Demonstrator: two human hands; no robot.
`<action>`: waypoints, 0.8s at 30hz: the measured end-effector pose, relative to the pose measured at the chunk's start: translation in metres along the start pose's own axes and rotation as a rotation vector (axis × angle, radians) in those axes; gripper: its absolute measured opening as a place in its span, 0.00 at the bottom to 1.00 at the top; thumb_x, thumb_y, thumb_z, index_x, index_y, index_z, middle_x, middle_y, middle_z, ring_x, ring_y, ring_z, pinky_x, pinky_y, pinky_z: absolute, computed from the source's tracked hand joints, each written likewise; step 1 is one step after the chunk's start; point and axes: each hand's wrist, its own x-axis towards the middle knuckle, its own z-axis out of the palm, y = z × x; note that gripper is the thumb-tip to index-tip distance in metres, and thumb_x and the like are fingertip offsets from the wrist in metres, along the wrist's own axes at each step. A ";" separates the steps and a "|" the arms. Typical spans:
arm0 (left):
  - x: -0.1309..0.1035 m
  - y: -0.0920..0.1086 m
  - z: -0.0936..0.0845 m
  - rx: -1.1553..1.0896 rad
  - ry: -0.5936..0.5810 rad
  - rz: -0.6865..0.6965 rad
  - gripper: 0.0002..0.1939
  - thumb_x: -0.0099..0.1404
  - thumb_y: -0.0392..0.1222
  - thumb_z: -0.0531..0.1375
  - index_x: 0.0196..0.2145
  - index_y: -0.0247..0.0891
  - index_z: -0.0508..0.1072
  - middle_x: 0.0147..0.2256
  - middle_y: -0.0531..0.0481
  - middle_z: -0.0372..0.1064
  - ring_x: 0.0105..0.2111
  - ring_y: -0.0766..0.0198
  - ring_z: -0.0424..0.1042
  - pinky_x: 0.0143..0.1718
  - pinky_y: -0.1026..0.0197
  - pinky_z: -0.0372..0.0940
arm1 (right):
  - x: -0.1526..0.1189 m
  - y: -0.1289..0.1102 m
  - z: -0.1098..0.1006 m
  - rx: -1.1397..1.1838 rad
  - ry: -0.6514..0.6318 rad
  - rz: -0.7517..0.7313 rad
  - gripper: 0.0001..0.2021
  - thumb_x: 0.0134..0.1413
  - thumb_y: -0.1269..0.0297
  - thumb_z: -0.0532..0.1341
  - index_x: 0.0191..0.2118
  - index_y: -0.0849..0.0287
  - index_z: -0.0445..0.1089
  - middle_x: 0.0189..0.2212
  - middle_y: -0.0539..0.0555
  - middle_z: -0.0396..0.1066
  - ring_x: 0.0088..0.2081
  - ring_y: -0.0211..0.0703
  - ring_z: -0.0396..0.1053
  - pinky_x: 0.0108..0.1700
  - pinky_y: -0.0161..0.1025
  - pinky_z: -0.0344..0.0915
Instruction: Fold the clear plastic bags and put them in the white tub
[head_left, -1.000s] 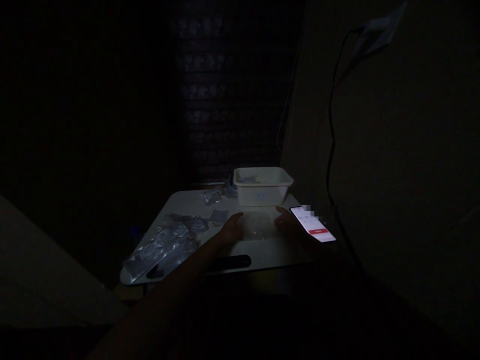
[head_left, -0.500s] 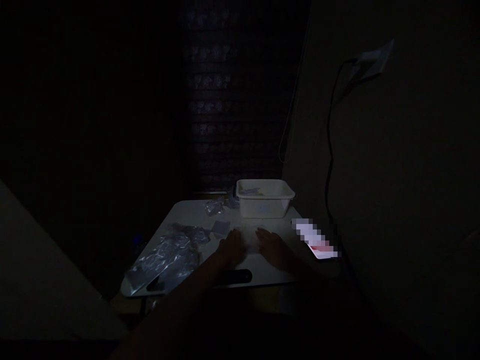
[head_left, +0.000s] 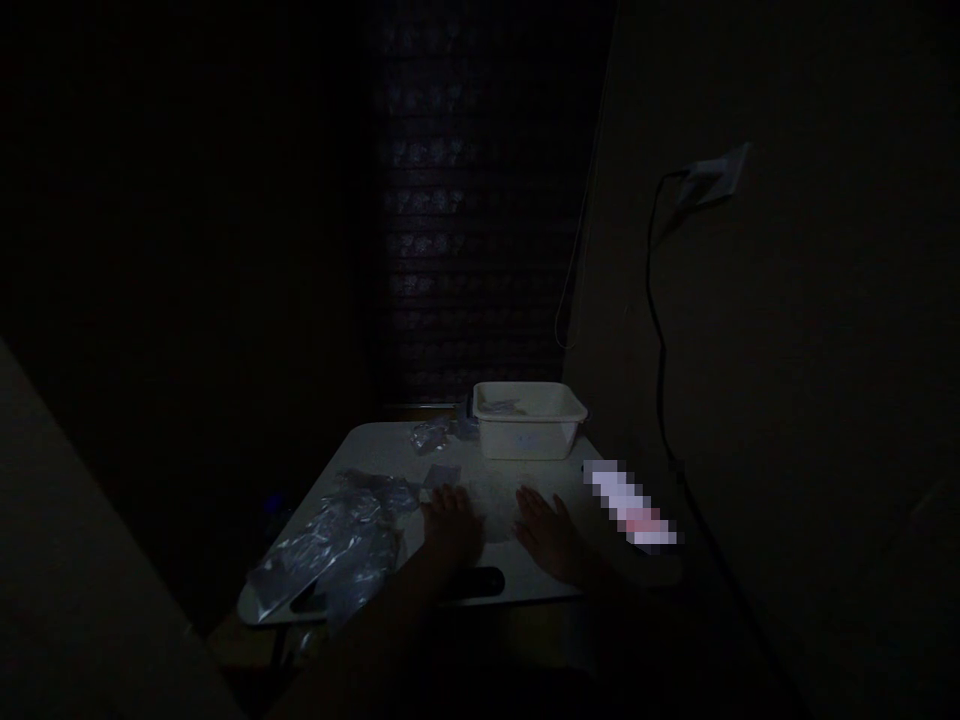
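Note:
My left hand (head_left: 452,522) lies palm down near the front of the white table (head_left: 390,445), fingers extended and holding nothing. To its right my right hand (head_left: 550,532) rests flat with fingers and thumb spread. Between the hands a faint, clear plastic sheet or bag (head_left: 495,505) lies flat; its outline is hard to see in the dark. A small flat plastic piece (head_left: 442,475) sits just beyond my left fingertips. Crumpled clear plastic bags (head_left: 352,530) are heaped left of my left hand.
A white tub (head_left: 529,438) with some plastic inside stands at the table's back right. Another crumpled plastic bag (head_left: 430,436) is left of it. A lit, pixelated screen (head_left: 630,505) lies at the right edge. A black cable (head_left: 661,380) hangs from a wall socket (head_left: 712,178).
The view has tilted up, so the scene sits lower in the picture. My left hand has moved left and my hands are farther apart, with the fingers of my right hand more spread.

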 end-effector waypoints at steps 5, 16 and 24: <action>0.008 -0.019 -0.006 -0.039 -0.001 0.078 0.26 0.59 0.43 0.40 0.53 0.29 0.51 0.54 0.33 0.42 0.53 0.45 0.43 0.45 0.41 0.46 | 0.003 0.011 0.001 -0.014 0.043 0.073 0.22 0.54 0.61 0.39 0.53 0.60 0.51 0.53 0.57 0.51 0.54 0.44 0.48 0.51 0.50 0.44; 0.001 0.012 0.011 -0.107 0.037 0.364 0.27 0.61 0.44 0.36 0.54 0.25 0.47 0.55 0.37 0.40 0.55 0.54 0.39 0.51 0.47 0.40 | 0.005 0.009 0.002 -0.003 0.036 0.056 0.22 0.54 0.60 0.39 0.52 0.60 0.54 0.53 0.58 0.51 0.54 0.45 0.47 0.52 0.53 0.40; 0.008 0.028 0.012 -0.123 0.047 0.406 0.26 0.60 0.41 0.36 0.54 0.28 0.47 0.55 0.40 0.43 0.55 0.56 0.41 0.51 0.48 0.41 | 0.019 -0.008 0.000 0.057 -0.061 -0.023 0.23 0.55 0.60 0.34 0.53 0.59 0.52 0.53 0.55 0.50 0.55 0.42 0.46 0.51 0.53 0.43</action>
